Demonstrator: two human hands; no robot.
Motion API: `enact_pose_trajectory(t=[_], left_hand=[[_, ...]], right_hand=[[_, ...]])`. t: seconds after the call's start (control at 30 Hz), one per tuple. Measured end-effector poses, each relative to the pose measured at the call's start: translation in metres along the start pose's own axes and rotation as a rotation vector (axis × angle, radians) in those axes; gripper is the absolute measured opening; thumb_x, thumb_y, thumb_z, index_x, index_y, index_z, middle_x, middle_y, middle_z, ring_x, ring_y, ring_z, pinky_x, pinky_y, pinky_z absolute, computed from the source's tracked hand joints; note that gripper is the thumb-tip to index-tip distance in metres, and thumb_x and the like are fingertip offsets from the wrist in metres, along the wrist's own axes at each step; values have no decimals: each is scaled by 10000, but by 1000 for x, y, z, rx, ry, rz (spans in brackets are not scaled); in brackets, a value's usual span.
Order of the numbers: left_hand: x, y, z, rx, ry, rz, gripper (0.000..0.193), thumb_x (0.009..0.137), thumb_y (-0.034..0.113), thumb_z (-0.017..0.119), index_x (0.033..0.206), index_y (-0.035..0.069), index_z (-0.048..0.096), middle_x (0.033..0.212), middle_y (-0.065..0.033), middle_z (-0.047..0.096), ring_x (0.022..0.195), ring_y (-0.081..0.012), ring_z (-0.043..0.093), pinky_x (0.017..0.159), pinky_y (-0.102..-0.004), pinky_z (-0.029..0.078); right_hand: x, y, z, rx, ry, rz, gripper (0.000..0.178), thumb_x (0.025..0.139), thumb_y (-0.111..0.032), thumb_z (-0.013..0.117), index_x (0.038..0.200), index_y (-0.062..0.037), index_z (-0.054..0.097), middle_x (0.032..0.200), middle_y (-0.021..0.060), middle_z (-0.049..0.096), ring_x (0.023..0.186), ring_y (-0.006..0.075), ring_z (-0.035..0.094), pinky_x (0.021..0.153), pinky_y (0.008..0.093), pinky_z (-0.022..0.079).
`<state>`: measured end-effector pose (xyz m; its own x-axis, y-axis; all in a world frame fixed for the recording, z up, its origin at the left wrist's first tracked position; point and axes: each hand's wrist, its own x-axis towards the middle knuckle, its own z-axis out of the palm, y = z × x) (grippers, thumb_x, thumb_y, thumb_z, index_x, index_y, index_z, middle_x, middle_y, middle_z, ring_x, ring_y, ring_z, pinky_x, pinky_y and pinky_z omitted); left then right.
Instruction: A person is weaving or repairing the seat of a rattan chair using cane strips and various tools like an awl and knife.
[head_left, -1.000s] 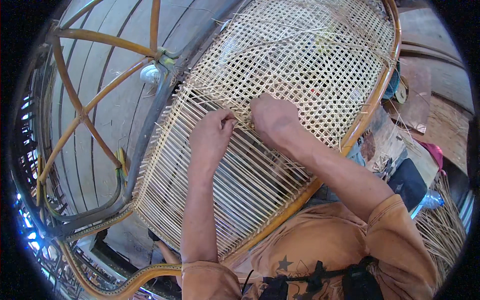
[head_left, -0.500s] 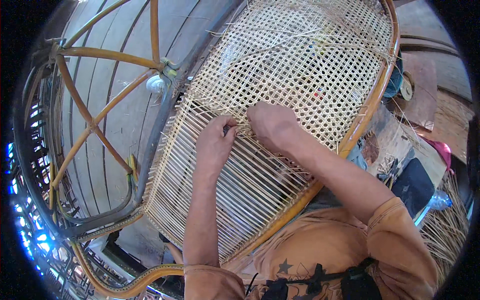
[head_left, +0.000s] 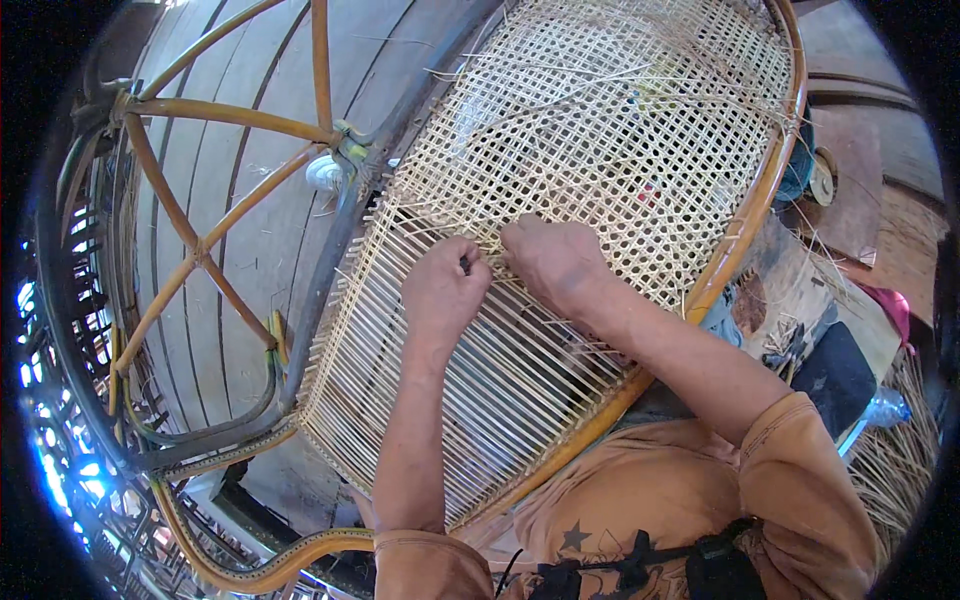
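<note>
Clearly inside the rim [head_left: 752, 205], both hands [head_left: 446, 285] [head_left: 556, 262]

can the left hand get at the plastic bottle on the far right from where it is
Probably not: the right forearm crosses between the left hand, over the cane panel, and the plastic bottle, which sits well off to the side, beyond the right sleeve.

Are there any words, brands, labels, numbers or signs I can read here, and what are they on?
There are none that I can read.
The orange-brown shirt has a dark star and faint outlines, but no readable words.
Any print on the plastic bottle is too small and blurred.
</note>
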<state>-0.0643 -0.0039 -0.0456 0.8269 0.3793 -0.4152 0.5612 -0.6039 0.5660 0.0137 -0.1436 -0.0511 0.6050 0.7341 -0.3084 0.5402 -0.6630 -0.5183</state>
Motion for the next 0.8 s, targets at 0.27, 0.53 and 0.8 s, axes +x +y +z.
enact_pose_trajectory(t=[0.27, 0.53, 0.8], left_hand=[[-5, -31, -31, -80, 210, 55, 179, 776, 226, 613, 875, 78, 635, 840, -104, 629, 749, -250, 602, 683, -342, 471], [5, 4, -19, 150, -157, -86, 250, 787, 312, 655, 918, 101, 631, 804, -116, 640, 759, -279, 621, 687, -383, 474], [17, -16, -11, -4, -231, -22, 225, 778, 289, 605, 812, 68, 626, 745, -134, 639, 708, -294, 616, 657, -385, 472]], right_hand=[[-20, 27, -29, 390, 260, -94, 125, 857, -162, 552, 881, -41, 573, 853, 131, 582, 770, 314, 598, 684, 389, 484], [-88, 50, -63, 341, 338, 105, 121, 835, -140, 617, 835, -23, 587, 747, 123, 558, 699, 278, 565, 626, 355, 458], [-99, 55, -41, 362, 374, 136, 89, 799, -93, 648, 852, -45, 593, 736, 104, 561, 661, 257, 570, 589, 330, 461]])
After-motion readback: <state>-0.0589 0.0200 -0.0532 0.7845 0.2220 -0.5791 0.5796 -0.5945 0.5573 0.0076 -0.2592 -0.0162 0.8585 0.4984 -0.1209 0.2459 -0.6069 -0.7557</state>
